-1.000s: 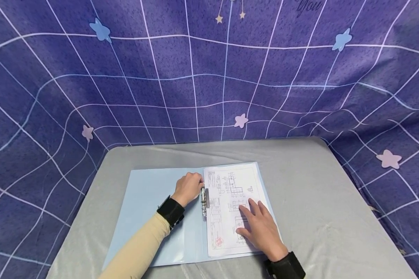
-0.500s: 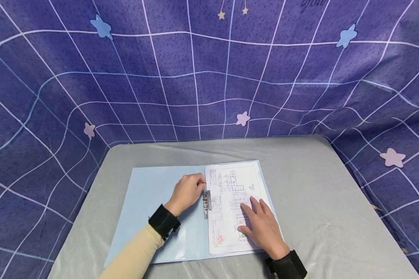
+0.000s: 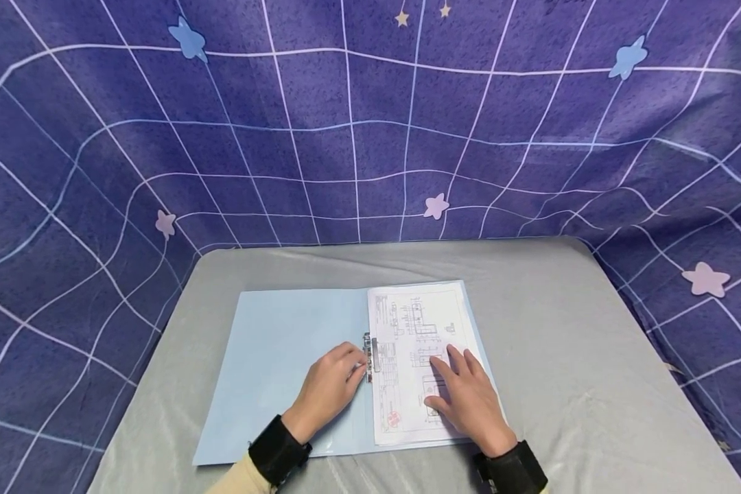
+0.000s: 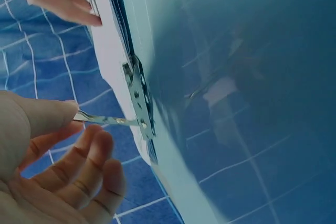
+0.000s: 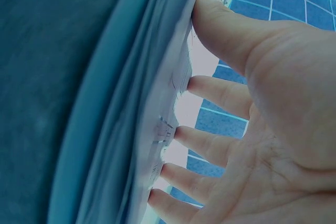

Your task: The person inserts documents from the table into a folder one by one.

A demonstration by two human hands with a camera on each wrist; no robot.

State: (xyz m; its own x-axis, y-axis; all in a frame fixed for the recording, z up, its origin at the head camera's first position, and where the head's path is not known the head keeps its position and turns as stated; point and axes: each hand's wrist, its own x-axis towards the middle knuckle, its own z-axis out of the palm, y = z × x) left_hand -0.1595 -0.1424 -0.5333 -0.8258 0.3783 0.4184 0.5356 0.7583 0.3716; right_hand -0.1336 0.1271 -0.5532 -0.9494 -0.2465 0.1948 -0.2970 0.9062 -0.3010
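A light blue folder [image 3: 296, 322] lies spread flat, with a stack of printed drawing sheets [image 3: 407, 315] on its right half. Along the sheets' left edge runs a metal clip [image 3: 368, 348]. My left hand [image 3: 327, 387] is at the clip; in the left wrist view, thumb and index finger pinch its raised metal lever [image 4: 107, 120], while the other fingers curl loosely below. Across the lower right of the top sheet rests my right hand [image 3: 469, 408], fingers spread. The right wrist view shows its fingertips [image 5: 184, 134] pressing on the paper.
Grey cloth covers the table [image 3: 549, 343] under the folder. A purple curtain [image 3: 321, 137] with grid lines and stars hangs behind the table and along both sides. Black bands [image 3: 278, 449] circle both wrists.
My left hand has moved from the clip's upper end down toward the lower end, drawing back toward me. The right hand keeps its place on the sheets. The view has shifted slightly.
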